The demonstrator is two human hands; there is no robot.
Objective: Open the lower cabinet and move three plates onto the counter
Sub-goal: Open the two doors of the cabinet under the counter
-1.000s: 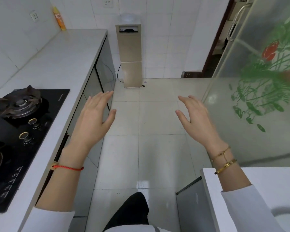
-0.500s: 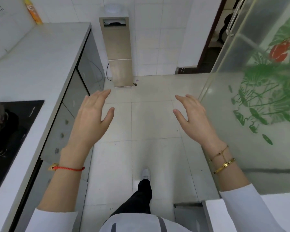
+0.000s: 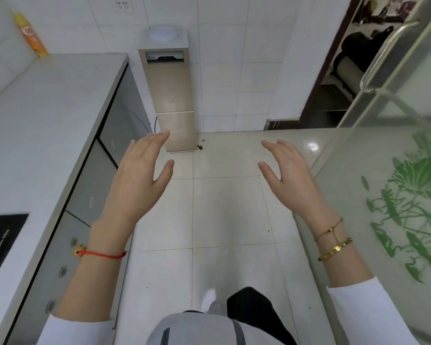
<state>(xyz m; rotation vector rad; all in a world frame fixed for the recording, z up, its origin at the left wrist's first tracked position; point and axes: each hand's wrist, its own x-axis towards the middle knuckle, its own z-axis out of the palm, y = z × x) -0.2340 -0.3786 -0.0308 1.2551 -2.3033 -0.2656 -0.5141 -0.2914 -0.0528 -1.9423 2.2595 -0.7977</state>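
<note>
My left hand (image 3: 137,180) is raised over the tiled floor, fingers spread and holding nothing, just right of the lower cabinet doors (image 3: 95,180). My right hand (image 3: 292,178) hovers at the same height, also empty with fingers apart. The grey cabinet fronts run under the white counter (image 3: 42,125) along the left side, and all the doors I can see are closed. No plates are in view.
A black stove top (image 3: 0,240) shows at the left edge of the counter. An orange bottle (image 3: 31,36) stands at the counter's far corner. A beige water dispenser (image 3: 171,95) stands against the back wall. A frosted glass door (image 3: 396,185) with green plants fills the right.
I have walked forward along the counter; the stove has slid back to the left edge and the dispenser is closer. Both hands keep their empty, spread pose.
</note>
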